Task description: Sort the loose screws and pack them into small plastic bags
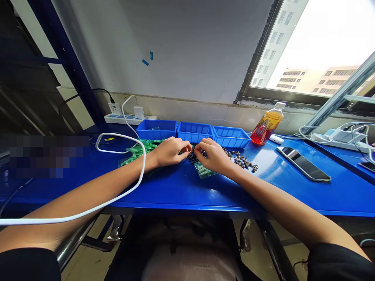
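My left hand (173, 151) and my right hand (211, 155) meet fingertip to fingertip over the middle of the blue table, both closed in a pinch. What sits between the fingers is too small to make out. Under and behind the hands spreads a pile of small dark metal pieces that look like screws (246, 162), running out to the right. A small clear bag with a green tint (204, 171) lies below my right hand. Beside my left hand is a heap of green packets (136, 152), partly covered by that hand.
Behind the hands stand three blue bins (157, 129), (195, 132), (231, 136) in a row. To the right are a drink bottle (268, 124) and a phone (304, 164). A white cable (143, 164) loops across my left forearm. A power strip (131, 119) lies by the wall.
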`<move>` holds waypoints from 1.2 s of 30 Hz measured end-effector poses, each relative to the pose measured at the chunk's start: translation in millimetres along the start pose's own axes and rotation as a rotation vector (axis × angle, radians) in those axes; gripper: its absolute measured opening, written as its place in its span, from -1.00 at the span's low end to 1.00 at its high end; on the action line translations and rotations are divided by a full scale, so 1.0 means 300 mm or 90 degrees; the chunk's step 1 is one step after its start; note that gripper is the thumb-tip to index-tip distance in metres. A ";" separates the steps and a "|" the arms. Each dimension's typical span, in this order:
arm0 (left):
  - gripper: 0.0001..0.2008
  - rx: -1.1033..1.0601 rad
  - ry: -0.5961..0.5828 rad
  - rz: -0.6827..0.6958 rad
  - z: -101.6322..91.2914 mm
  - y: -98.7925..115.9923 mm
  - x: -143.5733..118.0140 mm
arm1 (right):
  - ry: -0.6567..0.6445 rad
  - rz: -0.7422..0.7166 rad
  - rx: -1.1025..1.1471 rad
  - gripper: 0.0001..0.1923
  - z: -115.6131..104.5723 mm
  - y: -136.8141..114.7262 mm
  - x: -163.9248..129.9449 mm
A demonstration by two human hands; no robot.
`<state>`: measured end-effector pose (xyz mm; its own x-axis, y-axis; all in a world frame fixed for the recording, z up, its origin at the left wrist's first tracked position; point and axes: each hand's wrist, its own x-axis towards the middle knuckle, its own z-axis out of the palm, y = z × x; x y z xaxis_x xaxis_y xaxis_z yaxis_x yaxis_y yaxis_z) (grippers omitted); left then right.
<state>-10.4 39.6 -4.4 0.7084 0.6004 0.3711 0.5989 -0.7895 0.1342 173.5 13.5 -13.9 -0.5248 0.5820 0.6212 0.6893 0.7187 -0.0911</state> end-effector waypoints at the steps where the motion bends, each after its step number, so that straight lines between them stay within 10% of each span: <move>1: -0.84 0.003 0.001 0.002 0.000 0.000 0.000 | -0.001 0.002 0.000 -0.87 0.000 0.000 0.000; 36: -0.80 0.029 0.032 0.014 0.013 -0.007 -0.002 | 0.001 0.017 -0.012 -0.87 0.008 0.007 -0.006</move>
<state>-10.7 41.4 -8.4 0.7031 0.5745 0.4190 0.6003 -0.7954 0.0833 174.6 14.8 -17.1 -0.5048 0.6003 0.6203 0.7121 0.6958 -0.0938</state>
